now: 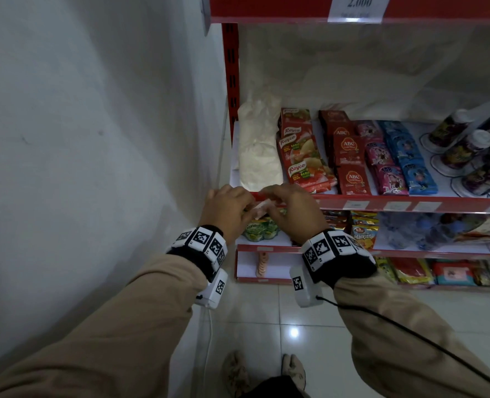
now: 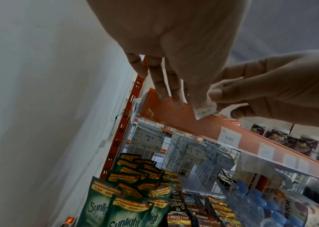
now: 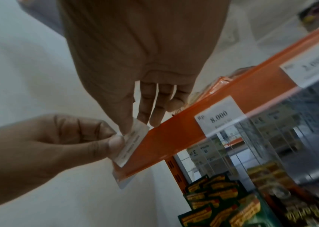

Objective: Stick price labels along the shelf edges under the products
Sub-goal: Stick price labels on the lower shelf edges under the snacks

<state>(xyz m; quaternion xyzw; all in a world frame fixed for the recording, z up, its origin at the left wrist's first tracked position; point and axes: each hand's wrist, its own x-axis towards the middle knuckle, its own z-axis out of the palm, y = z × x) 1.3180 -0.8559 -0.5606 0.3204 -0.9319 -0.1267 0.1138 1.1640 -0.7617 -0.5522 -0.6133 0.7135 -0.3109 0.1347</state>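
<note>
I have both hands at the left end of the red shelf edge (image 1: 410, 203), in the centre of the head view. My left hand (image 1: 226, 209) pinches the small white price label (image 3: 130, 145) between thumb and forefinger, while its other fingers lie straight against the strip. My right hand (image 1: 294, 208) pinches the same label from the other side. The label sits tilted against the edge, below the white powder bag (image 1: 259, 150) at middle right of the head view.

As I judge it, the main risk is a crooked label: it is slanted now, so pressing it down as it lies would fix it askew. It could also fold on itself between my two pinches, or land off-centre from its product. I cannot tell whether any backing is peeled.

The edge strip is smooth and glossy, with a clear cover further right over labels already placed, one reading 8.000 (image 3: 220, 115). A pale wall (image 1: 80, 139) fills the left of the frame, close against the rack's upright (image 1: 232, 76). Glossy white floor tiles (image 1: 266, 326) lie at the bottom, and Sunlight sachets (image 2: 116, 207) hang on the shelf beneath.
</note>
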